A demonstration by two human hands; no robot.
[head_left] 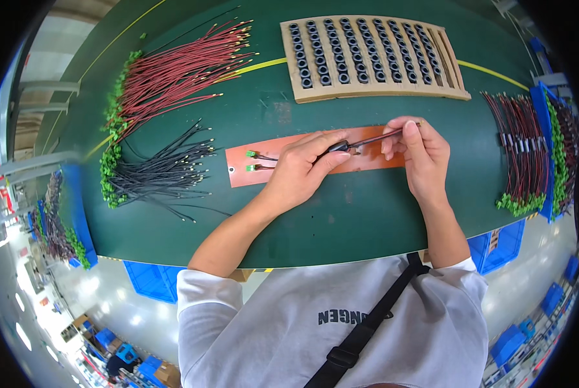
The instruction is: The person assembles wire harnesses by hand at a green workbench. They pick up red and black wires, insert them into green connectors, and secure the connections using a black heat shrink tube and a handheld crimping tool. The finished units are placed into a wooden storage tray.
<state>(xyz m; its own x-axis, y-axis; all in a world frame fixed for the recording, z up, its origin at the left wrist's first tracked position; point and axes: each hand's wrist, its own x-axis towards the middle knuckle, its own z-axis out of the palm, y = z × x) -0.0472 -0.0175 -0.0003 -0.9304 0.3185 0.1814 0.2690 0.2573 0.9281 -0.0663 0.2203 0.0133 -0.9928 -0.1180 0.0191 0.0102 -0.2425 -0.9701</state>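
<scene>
My left hand (pixel 300 165) is closed around a black rounded piece (pixel 338 148) that sits on a cable, above an orange-red strip-shaped board (pixel 238 173). From that piece, dark red wires (pixel 375 137) run to my right hand (pixel 425 155), whose thumb and fingers pinch them near their ends. On the left side of the left hand, dark leads end in two small green connectors (pixel 251 167) lying over the board. What the left palm covers is hidden.
Red wires (pixel 179 68) and black wires (pixel 166 169) with green connectors lie in bundles at the left. A cardboard tray (pixel 380 92) at the back holds rows of black ring-shaped parts (pixel 343 79). Finished-looking dark red harnesses (pixel 519 145) lie beside a blue bin (pixel 540 110) at the right.
</scene>
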